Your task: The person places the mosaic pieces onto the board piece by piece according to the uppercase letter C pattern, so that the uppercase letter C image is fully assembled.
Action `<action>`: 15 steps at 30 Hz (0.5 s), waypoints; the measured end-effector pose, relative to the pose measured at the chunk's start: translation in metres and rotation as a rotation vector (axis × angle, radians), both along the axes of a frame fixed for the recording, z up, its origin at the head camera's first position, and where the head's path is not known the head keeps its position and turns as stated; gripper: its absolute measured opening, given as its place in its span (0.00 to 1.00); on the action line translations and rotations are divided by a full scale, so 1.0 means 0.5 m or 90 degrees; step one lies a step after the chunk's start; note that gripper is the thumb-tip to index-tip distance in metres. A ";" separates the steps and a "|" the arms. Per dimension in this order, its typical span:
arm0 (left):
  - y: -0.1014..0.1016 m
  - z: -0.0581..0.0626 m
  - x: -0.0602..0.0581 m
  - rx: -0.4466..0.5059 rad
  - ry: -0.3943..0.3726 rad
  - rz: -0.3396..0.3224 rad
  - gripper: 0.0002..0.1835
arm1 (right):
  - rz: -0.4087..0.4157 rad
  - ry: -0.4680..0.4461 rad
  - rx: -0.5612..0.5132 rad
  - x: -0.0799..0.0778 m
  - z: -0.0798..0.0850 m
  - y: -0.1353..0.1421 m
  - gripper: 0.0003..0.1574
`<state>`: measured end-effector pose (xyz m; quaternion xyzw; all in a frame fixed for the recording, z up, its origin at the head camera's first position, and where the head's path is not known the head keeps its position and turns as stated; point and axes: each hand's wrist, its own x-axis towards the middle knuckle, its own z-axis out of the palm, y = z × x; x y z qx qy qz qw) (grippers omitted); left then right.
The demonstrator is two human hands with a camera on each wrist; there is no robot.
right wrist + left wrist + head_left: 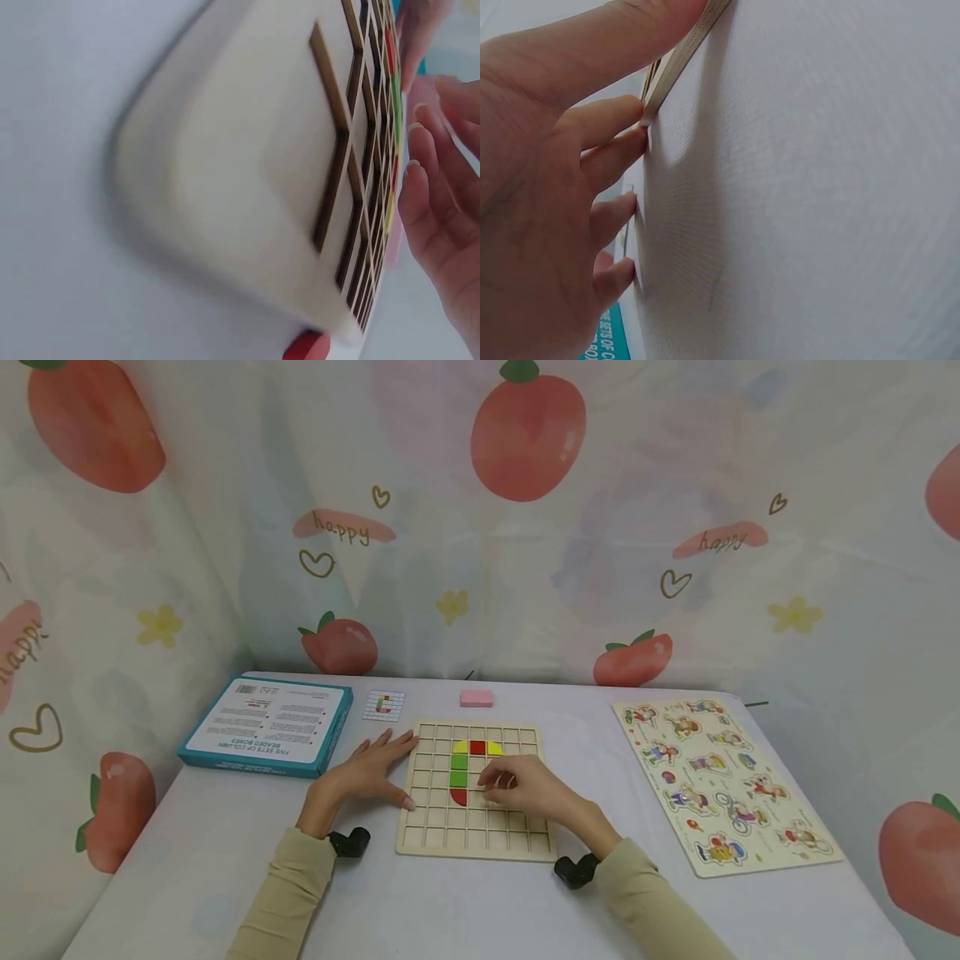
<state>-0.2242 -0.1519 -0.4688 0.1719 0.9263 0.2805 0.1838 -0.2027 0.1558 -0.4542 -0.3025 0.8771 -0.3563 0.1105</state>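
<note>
A wooden grid board [428,837] lies on the white table with coloured tiles in its cells. Along the top row, a red square [477,747] sits between two yellow rounded tiles [461,747]. Below the left yellow one come two green squares [458,770], then a red rounded tile [458,797]. My left hand [369,770] is spread at the board's left edge, thumb and index at the rim. Over the board, just right of the red rounded tile, my right hand [531,787] hovers with loosely bent fingers. In the right wrist view, nothing shows between its fingers [427,202].
A small red piece [307,346] lies beside the board, hidden in the head view. Behind are a pattern card [384,705] and a pink block [476,698]. A teal box [266,724] stands left; a picture puzzle board [720,785] lies right.
</note>
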 end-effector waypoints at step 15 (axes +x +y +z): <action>0.001 0.003 0.001 -0.006 -0.002 0.003 0.60 | -0.092 0.003 0.010 0.036 0.000 0.111 0.06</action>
